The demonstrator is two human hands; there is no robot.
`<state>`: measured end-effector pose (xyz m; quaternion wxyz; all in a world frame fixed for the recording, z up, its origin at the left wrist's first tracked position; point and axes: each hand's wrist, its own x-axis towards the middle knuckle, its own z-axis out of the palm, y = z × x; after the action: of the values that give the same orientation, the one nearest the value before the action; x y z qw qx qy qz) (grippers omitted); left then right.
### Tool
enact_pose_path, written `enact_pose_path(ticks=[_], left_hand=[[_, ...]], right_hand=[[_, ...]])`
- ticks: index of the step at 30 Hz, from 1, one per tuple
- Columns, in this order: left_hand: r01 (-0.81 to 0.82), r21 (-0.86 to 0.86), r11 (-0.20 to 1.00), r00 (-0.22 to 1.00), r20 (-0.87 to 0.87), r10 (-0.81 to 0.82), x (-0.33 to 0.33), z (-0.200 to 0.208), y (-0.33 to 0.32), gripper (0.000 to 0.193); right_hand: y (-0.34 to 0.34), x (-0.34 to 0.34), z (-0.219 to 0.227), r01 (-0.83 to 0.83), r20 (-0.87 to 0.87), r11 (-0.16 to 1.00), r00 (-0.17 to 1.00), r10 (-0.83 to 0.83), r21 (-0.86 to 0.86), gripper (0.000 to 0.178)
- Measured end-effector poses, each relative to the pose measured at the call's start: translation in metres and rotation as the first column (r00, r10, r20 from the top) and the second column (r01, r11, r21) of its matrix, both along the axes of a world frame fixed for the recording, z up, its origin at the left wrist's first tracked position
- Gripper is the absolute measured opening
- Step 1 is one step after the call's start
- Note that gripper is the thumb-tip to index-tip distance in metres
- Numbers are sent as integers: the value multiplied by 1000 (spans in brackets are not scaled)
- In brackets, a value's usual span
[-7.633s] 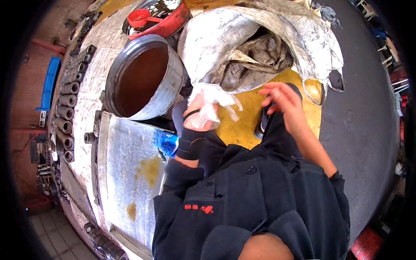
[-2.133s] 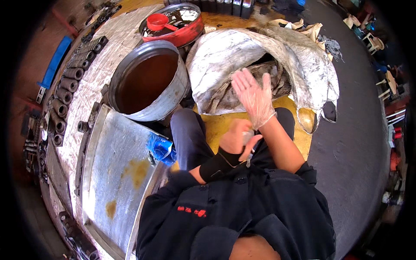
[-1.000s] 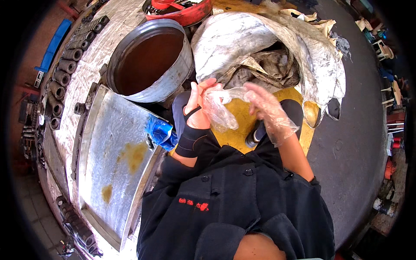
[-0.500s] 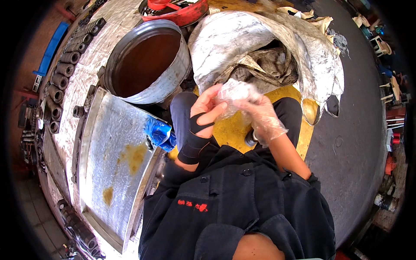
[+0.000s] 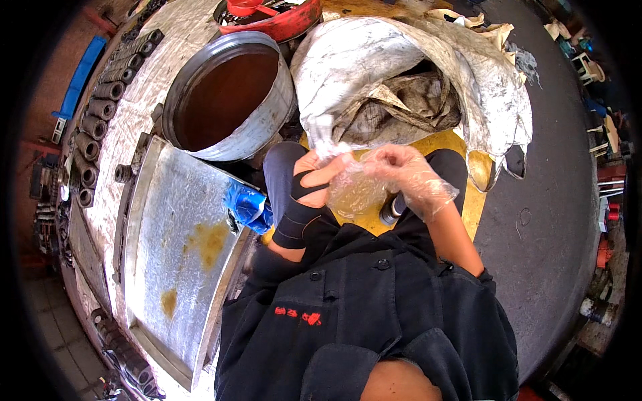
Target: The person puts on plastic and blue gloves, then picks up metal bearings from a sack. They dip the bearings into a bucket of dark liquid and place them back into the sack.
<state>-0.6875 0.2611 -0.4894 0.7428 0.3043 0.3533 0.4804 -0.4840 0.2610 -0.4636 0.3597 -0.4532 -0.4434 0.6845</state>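
Note:
My left hand (image 5: 313, 175), bare-fingered with a black wrist brace (image 5: 299, 220), is closed on a thin, crumpled clear plastic glove (image 5: 353, 192). A whitish, blurred end of it sticks up past my left fingers. My right hand (image 5: 401, 168) wears a similar see-through glove, loose at the wrist. Its thumb and fingertips pinch the other side of the plastic, so the sheet hangs between both hands, above my lap.
A metal drum of brown liquid (image 5: 231, 100) stands ahead left, near a red basin (image 5: 281, 25). Ahead lies a stained white sack (image 5: 361, 60). At left are a metal tray (image 5: 180, 220), a blue crumpled piece (image 5: 246, 204) and rows of dark cylindrical metal parts (image 5: 100, 109).
The bunched plastic has been spread and now hangs lower between my hands. My right hand has shifted slightly right and down; one end of the plastic rises above my left hand.

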Motion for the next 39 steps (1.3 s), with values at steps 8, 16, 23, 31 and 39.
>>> enact_pose_path(ticks=[8,16,23,31,39], left_hand=[[-439,-50,897,886,143,441,-14,-39,17,17],[-432,-120,894,870,209,448,-5,-38,15,14],[-419,-111,901,885,172,433,17,-32,6,18],[-366,-139,920,926,38,375,-3,-54,8,21],[-333,-104,937,941,-103,323,-10,-64,12,19]], right_hand=[[17,35,-24,357,-193,908,896,-399,-221,25],[-4,2,-12,17,-147,974,988,-51,-224,28],[-5,-14,-24,123,-87,987,987,-132,-103,10],[-2,23,-37,394,-66,915,914,-400,-86,8],[-9,54,-17,536,31,840,841,-540,85,10]])
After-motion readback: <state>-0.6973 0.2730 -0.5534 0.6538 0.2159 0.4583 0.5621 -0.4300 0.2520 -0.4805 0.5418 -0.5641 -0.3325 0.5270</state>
